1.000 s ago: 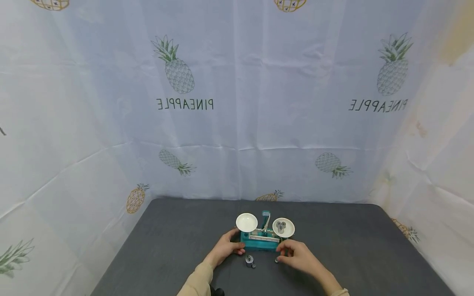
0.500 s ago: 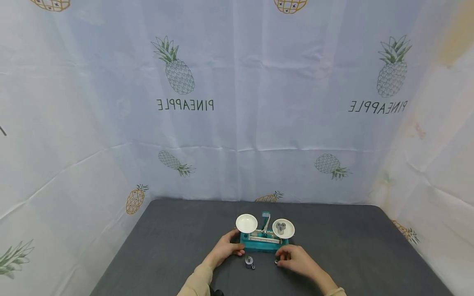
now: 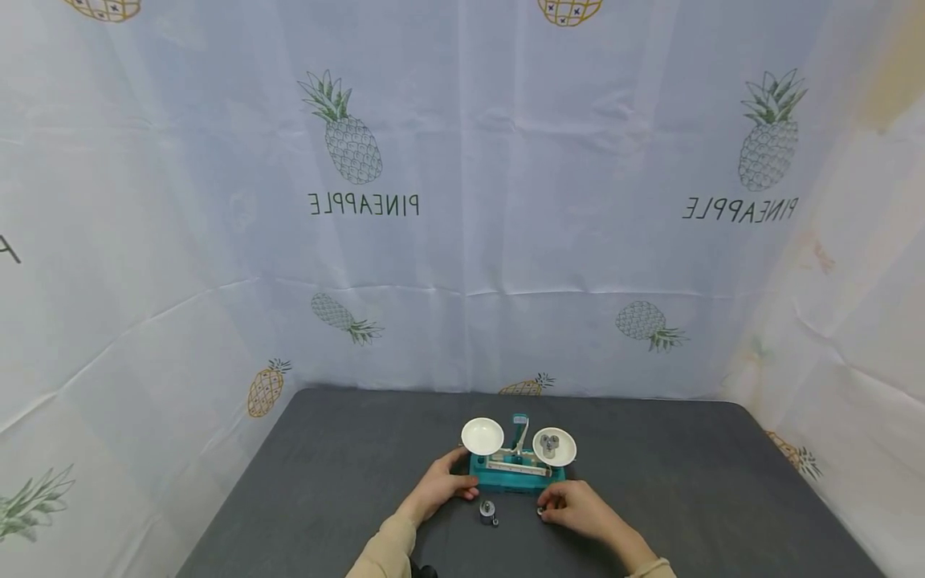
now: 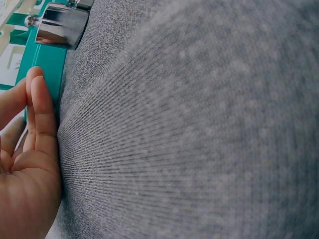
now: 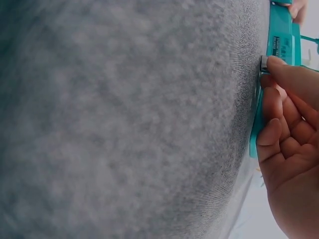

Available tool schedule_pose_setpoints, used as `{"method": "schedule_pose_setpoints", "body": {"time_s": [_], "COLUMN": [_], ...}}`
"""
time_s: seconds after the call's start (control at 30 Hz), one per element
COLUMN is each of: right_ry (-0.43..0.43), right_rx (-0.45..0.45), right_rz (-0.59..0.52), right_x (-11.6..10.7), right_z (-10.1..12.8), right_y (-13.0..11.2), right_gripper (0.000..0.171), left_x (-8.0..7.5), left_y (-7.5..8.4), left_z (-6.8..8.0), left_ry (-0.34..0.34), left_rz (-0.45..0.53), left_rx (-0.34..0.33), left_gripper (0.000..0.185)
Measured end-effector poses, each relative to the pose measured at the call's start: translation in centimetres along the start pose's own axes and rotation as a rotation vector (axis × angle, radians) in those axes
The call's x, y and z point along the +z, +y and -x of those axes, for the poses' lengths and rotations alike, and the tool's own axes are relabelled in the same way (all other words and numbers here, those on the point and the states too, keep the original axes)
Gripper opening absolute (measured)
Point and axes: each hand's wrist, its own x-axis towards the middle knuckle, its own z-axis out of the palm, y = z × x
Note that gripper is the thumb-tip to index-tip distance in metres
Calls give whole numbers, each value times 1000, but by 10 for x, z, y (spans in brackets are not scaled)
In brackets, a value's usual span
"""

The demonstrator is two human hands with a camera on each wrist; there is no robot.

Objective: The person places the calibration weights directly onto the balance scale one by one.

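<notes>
Your left hand rests flat-fingered against the left end of the teal balance scale, fingers straight and relaxed in the left wrist view, gripping nothing; it looks placed there to steady the base on the dark grey table so the beam is not jolted. Your right hand sits just in front of the scale's right end, its fingers curled and pinching a small metal weight against the table surface; the right wrist view shows the fingertips closed on that little silvery piece right beside the teal base.

The left pan is bare, while the right pan carries a cluster of metal weights. Another, larger cylindrical weight stands on the table between your hands, near the base, within easy reach of either. A pineapple-print cloth hangs behind.
</notes>
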Motion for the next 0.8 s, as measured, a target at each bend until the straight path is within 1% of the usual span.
{"method": "schedule_pose_setpoints", "body": {"time_s": [0.27,0.4,0.57,0.8], "right_ry": [-27,-20,-4,19], "right_rx": [-18,-19,-10,-5], "right_rz": [-5,-19,-40,-9], "right_x": [-2,-6,-16,-34], "right_z": [4,7,11,15], "right_y": [-3,-6,-12,-24], "right_gripper": [8,8,8,10], "left_x": [0,0,0,0], "left_y": [-1,-3,-4,-1], "left_z": [0,-1,-2,0], "left_ry": [-3,-4,-3,1], "left_rz": [-6,-9,-16,-16], "left_rx": [2,0,-4,-2], "left_gripper": [69,69,70,69]}}
